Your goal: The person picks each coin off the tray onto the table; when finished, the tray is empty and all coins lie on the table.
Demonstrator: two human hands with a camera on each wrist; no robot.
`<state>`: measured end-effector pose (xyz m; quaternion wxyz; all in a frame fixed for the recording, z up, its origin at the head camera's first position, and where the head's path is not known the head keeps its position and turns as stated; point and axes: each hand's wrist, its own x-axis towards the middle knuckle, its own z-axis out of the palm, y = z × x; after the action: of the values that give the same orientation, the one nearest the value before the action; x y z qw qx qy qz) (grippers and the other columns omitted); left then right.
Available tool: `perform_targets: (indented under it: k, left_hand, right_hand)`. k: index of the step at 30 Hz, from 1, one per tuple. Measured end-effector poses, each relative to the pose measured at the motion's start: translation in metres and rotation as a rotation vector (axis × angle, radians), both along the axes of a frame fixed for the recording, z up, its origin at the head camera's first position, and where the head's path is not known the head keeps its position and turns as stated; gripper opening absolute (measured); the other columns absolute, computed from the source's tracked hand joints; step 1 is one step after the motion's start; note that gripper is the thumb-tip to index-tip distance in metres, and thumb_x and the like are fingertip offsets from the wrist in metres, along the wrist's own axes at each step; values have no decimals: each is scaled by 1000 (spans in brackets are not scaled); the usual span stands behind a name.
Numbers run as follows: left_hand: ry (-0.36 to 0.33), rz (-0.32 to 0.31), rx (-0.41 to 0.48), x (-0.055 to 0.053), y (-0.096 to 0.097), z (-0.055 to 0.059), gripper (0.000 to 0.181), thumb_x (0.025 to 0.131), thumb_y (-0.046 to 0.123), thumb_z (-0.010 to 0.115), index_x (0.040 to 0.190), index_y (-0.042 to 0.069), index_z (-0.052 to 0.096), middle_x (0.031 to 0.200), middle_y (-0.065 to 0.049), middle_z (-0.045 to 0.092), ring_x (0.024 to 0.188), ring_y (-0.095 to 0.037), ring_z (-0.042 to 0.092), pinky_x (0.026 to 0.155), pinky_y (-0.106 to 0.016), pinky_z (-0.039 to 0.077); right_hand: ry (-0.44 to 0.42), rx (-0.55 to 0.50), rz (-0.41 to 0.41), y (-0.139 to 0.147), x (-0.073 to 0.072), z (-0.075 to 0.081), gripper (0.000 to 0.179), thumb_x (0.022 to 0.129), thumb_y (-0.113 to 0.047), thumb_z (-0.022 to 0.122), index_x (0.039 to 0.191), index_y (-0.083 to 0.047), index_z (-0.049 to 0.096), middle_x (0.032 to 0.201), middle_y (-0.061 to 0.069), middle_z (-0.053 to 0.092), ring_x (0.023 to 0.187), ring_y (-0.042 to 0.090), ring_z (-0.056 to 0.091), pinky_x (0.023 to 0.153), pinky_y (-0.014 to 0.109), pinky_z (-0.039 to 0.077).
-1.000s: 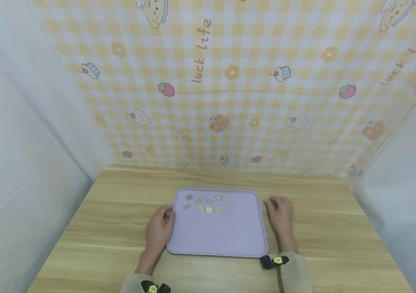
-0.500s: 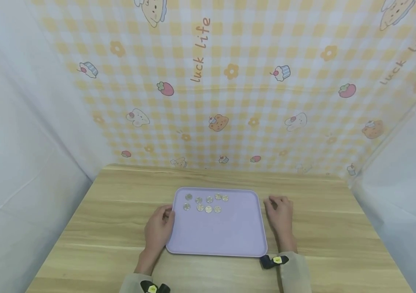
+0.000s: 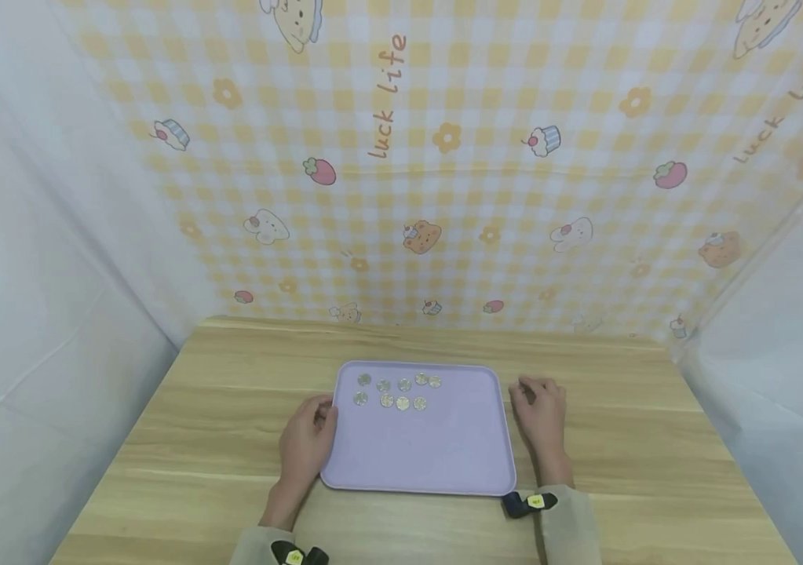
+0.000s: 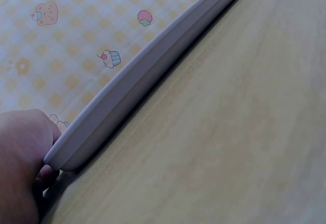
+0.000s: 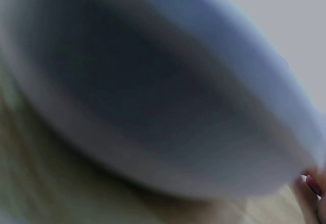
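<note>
The tray [image 3: 436,459] rests on the table [image 3: 224,377], nine coins [image 3: 403,403] in its far left part. The left hand [image 3: 308,439], fingers curled, grips its left rim; the right hand [image 3: 545,416] lies loosely curled just beside its right rim, any hold uncertain. A level tray probably serves best, lest coins slide. The left wrist view shows a finger [image 4: 48,176] beneath the rim; only the head view shows the coins.

Nine coins [image 3: 403,403]; one lilac tray [image 3: 418,451]; one wooden table [image 3: 641,431]; two sleeves [image 3: 572,530]; two black wrist devices [image 3: 516,506]
</note>
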<state>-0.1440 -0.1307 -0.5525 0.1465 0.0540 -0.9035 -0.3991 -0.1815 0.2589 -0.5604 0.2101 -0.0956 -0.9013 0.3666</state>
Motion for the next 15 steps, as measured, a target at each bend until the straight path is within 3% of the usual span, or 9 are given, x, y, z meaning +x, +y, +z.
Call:
perform_targets:
  k: [7,15]
  left_hand:
    - [25,12,-4,-4,-2,5,24,93,19,67,114,8,71,88,-2,69,68,-10,55,61,-25,44]
    - [21,14,-13,3,0,0,23,92,19,69,113,8,71,85,0,69,64,-7,53,58,-22,43]
  right_hand:
    - [30,-35,19,-2,-8,1,31,91,-17,71,113,5,70,112,23,63,109,37,49,95,49,36]
    - [84,-128,-6,-1,4,0,21,92,-11,66,105,5,70,106,24,63,108,37,52,98,50,36]
